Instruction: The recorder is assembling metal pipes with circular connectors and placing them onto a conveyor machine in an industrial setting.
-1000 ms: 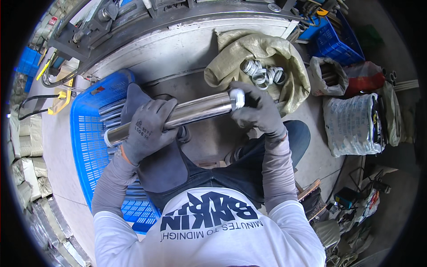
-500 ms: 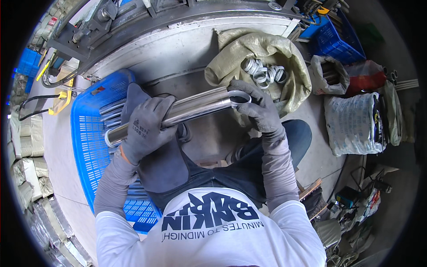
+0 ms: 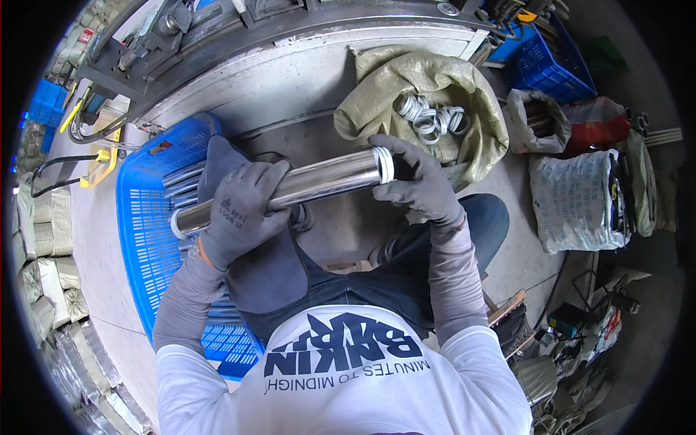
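A shiny metal tube (image 3: 326, 179) lies slantwise across my lap, its right end a little farther away than its left. My left hand (image 3: 243, 210), in a grey glove, wraps round the tube left of its middle. A white ring (image 3: 385, 164) sits at the tube's right end, and another white ring (image 3: 176, 225) is at the left end. My right hand (image 3: 422, 183), also gloved, grips the right-end ring by its rim, fingers on the far side and thumb on the near side. The palm stays apart from the ring.
A blue plastic basket (image 3: 138, 239) at my left holds several metal tubes. Ahead, an open woven sack (image 3: 475, 87) contains several white rings. A machine bench (image 3: 290, 61) runs along the far side. At right stand a filled white sack (image 3: 576, 203) and a blue crate (image 3: 554, 80).
The ring in my right hand has turned from facing outward to sitting square at the tube's right end. My left hand keeps its grip on the tube, almost in place.
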`<state>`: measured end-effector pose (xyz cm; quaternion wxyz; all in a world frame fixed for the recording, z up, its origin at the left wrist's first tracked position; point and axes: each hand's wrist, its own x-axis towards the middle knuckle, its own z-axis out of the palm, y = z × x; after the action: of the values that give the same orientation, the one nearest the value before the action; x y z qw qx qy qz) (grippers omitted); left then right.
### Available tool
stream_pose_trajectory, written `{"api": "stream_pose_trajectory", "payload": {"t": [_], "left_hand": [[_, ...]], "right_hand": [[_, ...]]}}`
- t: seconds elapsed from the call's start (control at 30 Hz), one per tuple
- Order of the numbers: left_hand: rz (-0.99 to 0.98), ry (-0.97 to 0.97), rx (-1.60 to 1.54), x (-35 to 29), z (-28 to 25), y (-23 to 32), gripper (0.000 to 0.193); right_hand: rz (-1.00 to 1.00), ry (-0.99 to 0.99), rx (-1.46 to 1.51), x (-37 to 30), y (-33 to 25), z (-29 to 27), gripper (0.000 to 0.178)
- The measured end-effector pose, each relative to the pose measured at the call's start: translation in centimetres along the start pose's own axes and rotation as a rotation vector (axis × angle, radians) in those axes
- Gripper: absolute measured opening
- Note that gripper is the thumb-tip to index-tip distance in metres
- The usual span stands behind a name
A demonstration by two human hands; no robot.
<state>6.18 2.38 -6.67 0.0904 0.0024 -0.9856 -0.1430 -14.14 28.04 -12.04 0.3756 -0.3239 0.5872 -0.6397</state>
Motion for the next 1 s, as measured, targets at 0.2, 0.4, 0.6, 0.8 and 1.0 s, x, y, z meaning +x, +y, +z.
{"api": "stream_pose_trajectory", "payload": {"t": [0.2,0.4,0.6,0.8,1.0], "left_hand": [[0.018,-0.018,0.007,-0.1,0.1,0.0,0.067],[0.013,-0.033,-0.009,0.0,-0.1,0.1,0.067],[0.007,-0.036,-0.019,0.0,-0.1,-0.1,0.068],[0.014,-0.058,0.013,0.0,0.1,0.0,0.068],[0.030,-0.036,0.007,-0.1,0.4,-0.2,0.069]], "right_hand": [[0.021,0.005,-0.022,-0.3,-0.7,-0.1,0.078],[-0.012,-0.028,-0.073,-0.3,-0.6,-0.3,0.080],[-0.003,-0.030,-0.087,-0.3,-0.8,-0.2,0.079],[-0.028,-0.020,-0.151,-0.2,-0.4,-0.3,0.080],[-0.006,-0.022,-0.122,-0.1,-0.4,-0.2,0.080]]}}
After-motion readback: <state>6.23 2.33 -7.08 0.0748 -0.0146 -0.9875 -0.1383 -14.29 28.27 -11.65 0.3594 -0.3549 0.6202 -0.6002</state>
